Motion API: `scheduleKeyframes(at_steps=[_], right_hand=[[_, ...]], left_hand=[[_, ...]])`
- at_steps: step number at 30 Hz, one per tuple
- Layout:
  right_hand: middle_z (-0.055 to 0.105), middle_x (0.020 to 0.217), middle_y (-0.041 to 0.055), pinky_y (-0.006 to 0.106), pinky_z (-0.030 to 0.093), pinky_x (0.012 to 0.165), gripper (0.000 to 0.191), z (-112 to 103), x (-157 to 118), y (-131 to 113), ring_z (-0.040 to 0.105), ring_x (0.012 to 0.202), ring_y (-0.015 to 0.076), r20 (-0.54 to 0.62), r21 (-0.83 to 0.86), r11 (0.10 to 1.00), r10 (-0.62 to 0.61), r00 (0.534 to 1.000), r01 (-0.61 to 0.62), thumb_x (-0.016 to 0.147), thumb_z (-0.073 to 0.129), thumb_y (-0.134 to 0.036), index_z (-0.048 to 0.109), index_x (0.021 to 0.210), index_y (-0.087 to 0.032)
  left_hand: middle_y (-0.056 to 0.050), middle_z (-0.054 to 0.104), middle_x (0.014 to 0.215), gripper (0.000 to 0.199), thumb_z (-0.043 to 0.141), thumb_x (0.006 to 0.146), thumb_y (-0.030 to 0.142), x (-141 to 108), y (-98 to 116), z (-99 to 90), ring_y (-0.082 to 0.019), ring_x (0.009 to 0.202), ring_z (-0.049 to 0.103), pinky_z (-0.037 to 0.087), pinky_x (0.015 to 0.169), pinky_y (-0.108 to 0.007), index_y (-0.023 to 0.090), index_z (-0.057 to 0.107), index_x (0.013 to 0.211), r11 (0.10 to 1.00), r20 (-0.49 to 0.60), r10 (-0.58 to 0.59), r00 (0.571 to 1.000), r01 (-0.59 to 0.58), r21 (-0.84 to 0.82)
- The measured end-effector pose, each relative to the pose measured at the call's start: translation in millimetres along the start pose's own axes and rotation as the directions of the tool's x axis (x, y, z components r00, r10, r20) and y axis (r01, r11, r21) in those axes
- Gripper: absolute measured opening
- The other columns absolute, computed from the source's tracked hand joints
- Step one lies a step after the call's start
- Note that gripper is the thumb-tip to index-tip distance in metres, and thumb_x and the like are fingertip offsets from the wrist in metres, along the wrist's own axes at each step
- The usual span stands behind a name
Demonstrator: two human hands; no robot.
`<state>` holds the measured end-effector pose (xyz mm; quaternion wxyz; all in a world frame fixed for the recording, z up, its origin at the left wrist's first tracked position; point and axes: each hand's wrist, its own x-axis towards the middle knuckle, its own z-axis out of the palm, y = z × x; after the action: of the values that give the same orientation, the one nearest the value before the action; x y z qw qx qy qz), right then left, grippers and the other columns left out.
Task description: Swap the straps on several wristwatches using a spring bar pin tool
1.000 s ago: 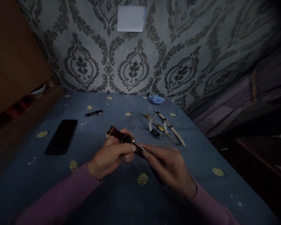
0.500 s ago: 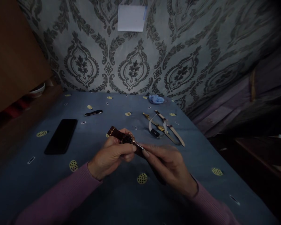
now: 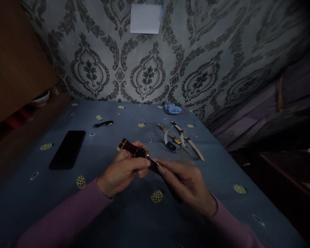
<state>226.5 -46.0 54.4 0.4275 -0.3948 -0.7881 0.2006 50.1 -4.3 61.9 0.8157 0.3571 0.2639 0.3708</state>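
Watch (image 3: 141, 153): one, brown-strapped, held face up between the hands, above the table (image 3: 214, 179).
Left hand (image 3: 122, 169): closed, gripping the watch at its case.
Right hand (image 3: 188, 179): pinching one slim metal tool (image 3: 154, 161), tip at the case edge; contact unconfirmed.
Watch work: judged under way; buckle-end strap attached, no loose part visible; remainder cannot be told.
Other watches (image 3: 177, 141): three, overlapping.
Phone (image 3: 67, 150): one.
Blue cloth (image 3: 173, 109): one.
Slim black item (image 3: 103, 124): one.

Phone (image 3: 67, 150) on tbl (image 3: 105, 144) L of watch (image 3: 141, 153), other watches (image 3: 177, 141) to R.
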Motion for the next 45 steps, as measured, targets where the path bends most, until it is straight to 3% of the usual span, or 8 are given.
scheduleKeyframes(at_steps=[6,12,18,23,28,33,39,45], right_hand=[[0.064,0.053,-0.0017,0.022,0.043,0.045,0.031,-0.1,-0.9,0.2,0.056,0.044,0.0109,0.003,-0.007,0.999,0.048,0.999,-0.048,0.095,0.053,-0.022,0.070,0.121,-0.019],[0.060,0.050,-0.0048,0.021,0.039,0.041,0.032,-1.6,-0.1,-1.9,0.048,0.038,0.0082,0.032,0.050,0.997,0.065,0.997,-0.067,0.096,0.050,-0.017,0.069,0.122,-0.020],[0.074,0.073,0.0008,0.024,0.051,0.054,0.033,-3.5,-4.0,-3.1,0.065,0.056,0.0124,0.108,-0.017,0.981,0.192,0.975,-0.191,0.097,0.048,-0.021,0.066,0.125,-0.021],[0.074,0.076,0.0015,0.024,0.053,0.056,0.033,2.0,-7.6,-8.5,0.069,0.064,0.0150,0.053,-0.086,0.969,0.238,0.970,-0.233,0.099,0.044,-0.022,0.067,0.122,-0.020],[0.069,0.065,0.0003,0.024,0.050,0.052,0.033,9.6,-11.9,-12.9,0.064,0.053,0.0140,-0.028,-0.134,0.964,0.228,0.973,-0.229,0.099,0.041,-0.023,0.068,0.117,-0.017],[0.057,0.050,-0.0042,0.022,0.038,0.041,0.031,14.4,-17.3,-10.0,0.049,0.037,0.0094,-0.061,-0.122,0.967,0.216,0.975,-0.222,0.099,0.043,-0.024,0.069,0.113,-0.014],[0.064,0.061,-0.0016,0.023,0.045,0.049,0.032,14.6,-20.7,-5.2,0.055,0.047,0.0107,-0.008,-0.010,0.968,0.252,0.968,-0.252,0.099,0.043,-0.026,0.069,0.114,-0.016],[0.058,0.057,-0.0023,0.025,0.045,0.053,0.039,8.8,-22.0,0.2,0.054,0.051,0.0125,0.135,0.035,0.921,0.380,0.915,-0.388,0.100,0.041,-0.037,0.065,0.121,-0.015]], left_hand=[[0.010,0.046,0.056,0.025,0.068,0.064,0.012,1.0,-2.0,-1.9,-0.001,0.044,0.038,0.028,0.046,-0.018,0.016,0.046,0.076,1.000,0.002,0.009,1.000,-0.009,0.017],[0.010,0.043,0.054,0.023,0.066,0.068,0.013,-0.7,-2.6,-3.6,-0.001,0.045,0.037,0.027,0.046,-0.018,0.017,0.046,0.078,0.994,0.031,0.036,0.999,-0.039,0.099],[0.009,0.044,0.056,0.019,0.065,0.074,0.014,1.3,-6.5,-8.2,-0.004,0.051,0.039,0.031,0.050,-0.020,0.017,0.047,0.080,0.974,0.037,0.096,0.995,-0.101,0.204],[0.008,0.046,0.063,0.020,0.065,0.076,0.015,1.5,-10.7,-11.3,-0.005,0.054,0.040,0.035,0.053,-0.021,0.017,0.047,0.084,0.950,0.013,0.136,0.991,-0.134,0.282],[0.007,0.047,0.066,0.022,0.066,0.076,0.016,1.6,-11.5,-10.8,-0.005,0.055,0.041,0.036,0.053,-0.021,0.018,0.047,0.085,0.944,0.027,0.149,0.988,-0.151,0.293],[0.007,0.047,0.067,0.020,0.066,0.077,0.015,1.1,-12.5,-11.2,-0.004,0.055,0.041,0.034,0.052,-0.020,0.017,0.047,0.083,0.947,0.045,0.121,0.992,-0.129,0.294],[0.008,0.046,0.066,0.019,0.065,0.077,0.013,1.0,-17.7,-12.2,-0.003,0.054,0.038,0.032,0.052,-0.019,0.017,0.047,0.083,0.950,0.040,0.101,0.994,-0.108,0.294],[0.008,0.044,0.064,0.020,0.064,0.073,0.010,0.9,-18.2,-11.5,-0.004,0.055,0.037,0.032,0.052,-0.020,0.017,0.048,0.081,0.941,0.030,0.077,0.997,-0.083,0.328]])
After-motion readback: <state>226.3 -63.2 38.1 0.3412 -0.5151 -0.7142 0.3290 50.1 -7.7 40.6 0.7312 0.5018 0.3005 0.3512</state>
